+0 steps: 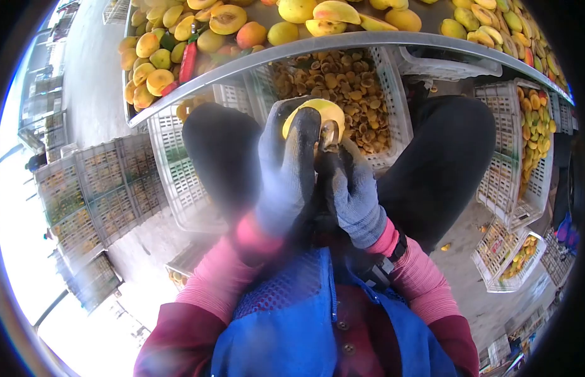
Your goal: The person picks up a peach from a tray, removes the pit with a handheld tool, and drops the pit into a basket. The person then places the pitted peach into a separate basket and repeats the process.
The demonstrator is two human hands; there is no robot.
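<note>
My left hand (286, 160), in a grey-and-black work glove, is closed around a yellow peach (335, 112) above my lap. The peach's cut side faces right. My right hand (355, 198), gloved the same way, is closed right at the cut side, its fingertips by a small shiny brown piece (330, 134) at the peach's hollow. I cannot tell whether that piece is a stone or a tool tip. Beyond my hands, a white crate (393, 94) holds many brown stone pieces (361, 81).
A metal-edged table (317, 44) ahead carries whole and cut peaches (248, 34) and a red-handled tool (188, 61). A pale crate (179, 169) stands by my left knee. Crates of fruit (536, 135) are at right, and stacked crates (104, 182) at left.
</note>
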